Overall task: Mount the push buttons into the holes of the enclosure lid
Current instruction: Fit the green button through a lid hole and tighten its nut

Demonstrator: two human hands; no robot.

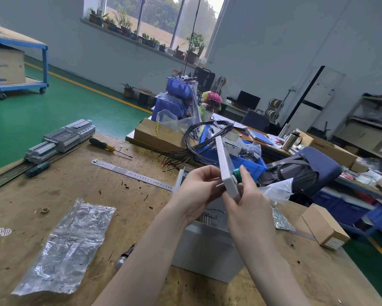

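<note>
A: Lid point(226, 166), up in the air over the bench, edge-on to us, and the right thumb is pressing on a green button point(237, 174) that is sitting in its face near the lower end.

B: So the right hand point(249, 208) is gripping the lid's bottom edge, fingers curling behind, thumb on the button cap?

A: That's how it is looking. The left hand point(196, 188) is working the back side, fingers pinching something at the rear of that same hole. Two thin pins are poking out there, but what the fingers are holding I cannot tell.

B: A lock ring, maybe?

A: My guess, nothing more. One button is going in; whether it is fastened is not showing.

B: And the rest?

A: The lid's other holes are hiding at this angle, so the count left is unclear. Below the hands the grey box point(205, 246) is waiting open on the bench point(53, 195). Further out, a clear bag point(64, 246) is lying to the left, a steel ruler point(132, 174) beyond it, and a small carton point(324, 226) to the right.
</note>
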